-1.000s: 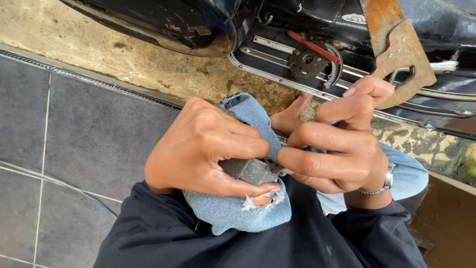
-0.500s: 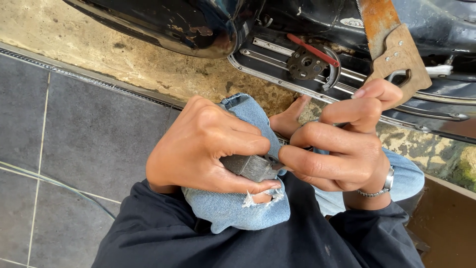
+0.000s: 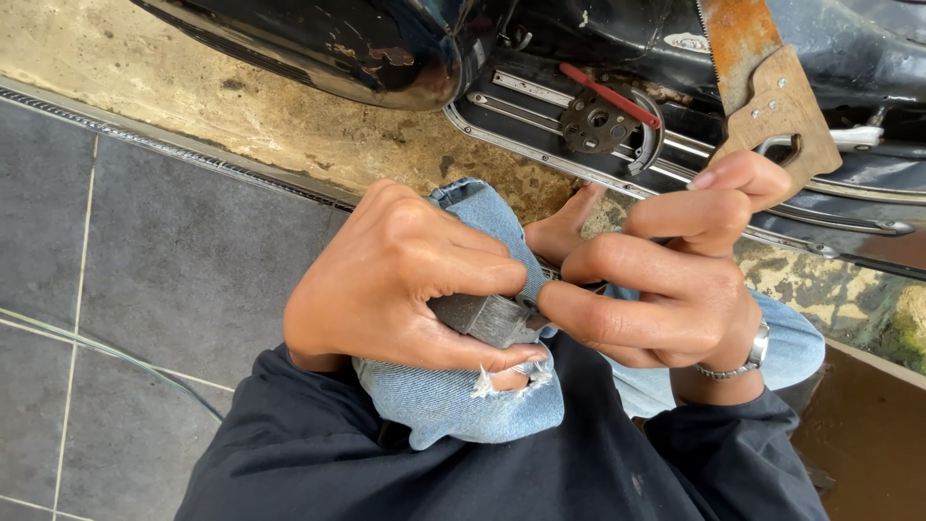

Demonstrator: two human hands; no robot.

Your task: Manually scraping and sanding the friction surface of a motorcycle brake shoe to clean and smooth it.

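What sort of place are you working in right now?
Probably an outdoor or roadside repair spot: a black motorcycle body stands on stained concrete beside grey floor tiles, with a rusty handsaw lying on it.

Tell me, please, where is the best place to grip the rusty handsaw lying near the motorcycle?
Probably the wooden handle of the handsaw, coming from the near side, where the right hand is. The handle points toward the person and has a grip opening, while the rusty blade has teeth along one edge and runs out of view.
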